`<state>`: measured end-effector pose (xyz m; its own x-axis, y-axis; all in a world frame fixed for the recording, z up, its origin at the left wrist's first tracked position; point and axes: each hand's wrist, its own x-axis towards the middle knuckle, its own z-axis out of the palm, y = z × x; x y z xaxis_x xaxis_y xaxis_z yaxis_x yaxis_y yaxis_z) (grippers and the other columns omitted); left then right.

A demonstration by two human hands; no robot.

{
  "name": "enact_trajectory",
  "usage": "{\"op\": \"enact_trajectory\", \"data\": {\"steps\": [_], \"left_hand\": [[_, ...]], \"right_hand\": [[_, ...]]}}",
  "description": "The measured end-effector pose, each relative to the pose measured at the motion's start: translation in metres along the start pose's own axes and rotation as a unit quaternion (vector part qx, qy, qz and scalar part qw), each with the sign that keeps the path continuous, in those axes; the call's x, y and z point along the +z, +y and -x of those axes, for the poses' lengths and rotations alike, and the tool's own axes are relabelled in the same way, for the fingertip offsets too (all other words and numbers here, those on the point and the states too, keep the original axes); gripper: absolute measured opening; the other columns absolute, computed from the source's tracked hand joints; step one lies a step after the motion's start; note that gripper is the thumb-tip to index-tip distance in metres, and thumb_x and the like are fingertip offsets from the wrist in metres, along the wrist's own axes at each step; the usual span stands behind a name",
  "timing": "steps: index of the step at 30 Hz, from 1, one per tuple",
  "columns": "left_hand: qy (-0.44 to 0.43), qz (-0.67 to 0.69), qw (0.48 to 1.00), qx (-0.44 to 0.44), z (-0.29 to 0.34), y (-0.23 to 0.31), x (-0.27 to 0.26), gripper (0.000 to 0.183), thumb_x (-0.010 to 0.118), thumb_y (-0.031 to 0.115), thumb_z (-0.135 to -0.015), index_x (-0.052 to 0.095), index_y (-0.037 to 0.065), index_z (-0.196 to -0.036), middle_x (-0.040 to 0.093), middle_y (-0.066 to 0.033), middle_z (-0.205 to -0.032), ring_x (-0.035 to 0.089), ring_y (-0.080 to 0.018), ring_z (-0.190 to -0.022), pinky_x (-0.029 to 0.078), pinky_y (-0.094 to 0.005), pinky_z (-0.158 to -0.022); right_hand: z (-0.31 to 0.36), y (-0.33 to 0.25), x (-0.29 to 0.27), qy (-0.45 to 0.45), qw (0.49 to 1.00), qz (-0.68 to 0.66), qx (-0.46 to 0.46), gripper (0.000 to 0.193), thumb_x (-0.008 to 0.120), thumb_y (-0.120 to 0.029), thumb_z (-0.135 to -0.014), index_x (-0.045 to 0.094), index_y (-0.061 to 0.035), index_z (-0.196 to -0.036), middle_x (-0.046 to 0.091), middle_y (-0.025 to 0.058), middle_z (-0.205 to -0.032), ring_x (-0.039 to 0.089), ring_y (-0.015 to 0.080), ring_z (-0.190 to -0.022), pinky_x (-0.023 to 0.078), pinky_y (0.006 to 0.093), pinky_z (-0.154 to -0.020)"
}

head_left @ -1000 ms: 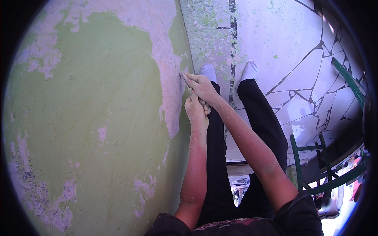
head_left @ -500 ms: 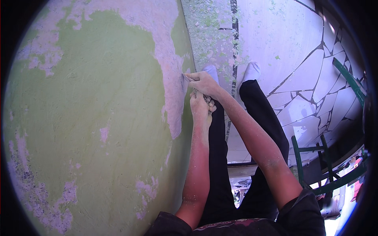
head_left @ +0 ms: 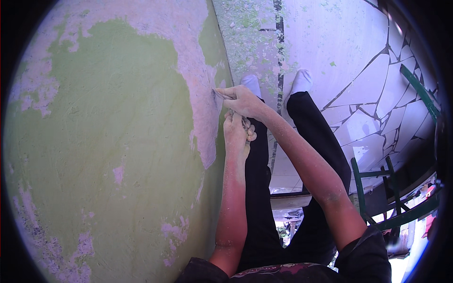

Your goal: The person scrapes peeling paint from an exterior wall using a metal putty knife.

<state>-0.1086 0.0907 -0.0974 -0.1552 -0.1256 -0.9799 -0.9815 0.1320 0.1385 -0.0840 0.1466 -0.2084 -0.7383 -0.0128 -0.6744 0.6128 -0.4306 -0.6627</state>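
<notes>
At the wall's (head_left: pixel 118 141) right edge, both hands clench one scraper (head_left: pixel 220 94), right hand (head_left: pixel 243 100) up by the blade, left hand (head_left: pixel 236 134) on the handle below; it looks light and stiff, best gripped low while brittle paint (head_left: pixel 94 118) flakes.

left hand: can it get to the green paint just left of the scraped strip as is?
Probably yes. The left hand sits beside the wall, under the right hand, and nothing lies between it and the green paint.

No packages, labels, signs or screens show anywhere here.
</notes>
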Motion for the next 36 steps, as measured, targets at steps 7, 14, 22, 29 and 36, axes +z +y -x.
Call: {"op": "enact_trajectory", "data": {"steps": [7,14,22,29,36], "left_hand": [[-0.015,-0.02,1.0,-0.005,-0.014,0.005,0.002,0.019,0.052,0.023,-0.099,0.047,0.009,-0.087,0.043,0.0003,-0.064,0.038,-0.0073,-0.044,0.028,-0.0209,-0.037],[-0.047,-0.018,0.999,-0.009,-0.028,0.006,-0.008,0.017,0.053,0.024,-0.099,0.047,0.01,-0.093,0.043,0.0007,-0.063,0.038,-0.0068,-0.042,0.028,-0.0213,-0.035],[-0.059,-0.05,0.997,0.004,-0.042,0.015,-0.002,0.012,0.052,0.003,-0.091,0.043,0.009,-0.096,0.043,0.0012,-0.064,0.041,-0.0066,-0.045,0.029,-0.0217,-0.035],[-0.036,-0.092,0.994,0.046,-0.031,0.005,-0.006,0.018,0.051,-0.004,-0.086,0.042,0.007,-0.097,0.044,0.0,-0.069,0.041,-0.0063,-0.045,0.028,-0.022,-0.035],[-0.027,-0.11,0.994,0.014,-0.006,-0.003,-0.006,0.017,0.054,-0.001,-0.089,0.043,0.008,-0.097,0.044,0.0012,-0.068,0.039,-0.0058,-0.045,0.03,-0.0214,-0.036]], "right_hand": [[-0.008,0.012,-0.005,-0.005,0.999,0.034,-0.013,0.055,0.054,-0.011,-0.073,0.06,-0.0082,-0.128,0.067,0.021,-0.087,0.066,0.024,-0.076,0.051,0.035,-0.076],[-0.02,0.005,-0.008,-0.002,0.998,0.06,0.008,0.055,0.054,-0.013,-0.074,0.06,-0.0084,-0.129,0.064,0.0203,-0.078,0.062,0.0235,-0.069,0.05,0.0363,-0.071],[-0.032,0.003,-0.009,0.041,0.999,0.034,-0.008,0.054,0.054,-0.012,-0.077,0.059,-0.0095,-0.13,0.063,0.0154,-0.072,0.059,0.0168,-0.064,0.049,0.033,-0.067],[-0.017,-0.001,-0.004,0.044,0.998,0.019,-0.035,0.053,0.054,-0.012,-0.077,0.059,-0.0084,-0.13,0.049,0.0115,-0.061,0.047,0.0145,-0.057,0.044,0.0323,-0.059],[0.004,0.004,-0.003,0.018,0.999,0.043,-0.025,0.054,0.052,-0.008,-0.077,0.059,-0.0076,-0.13,0.049,0.0093,-0.06,0.045,0.0145,-0.055,0.043,0.0316,-0.057]]}}
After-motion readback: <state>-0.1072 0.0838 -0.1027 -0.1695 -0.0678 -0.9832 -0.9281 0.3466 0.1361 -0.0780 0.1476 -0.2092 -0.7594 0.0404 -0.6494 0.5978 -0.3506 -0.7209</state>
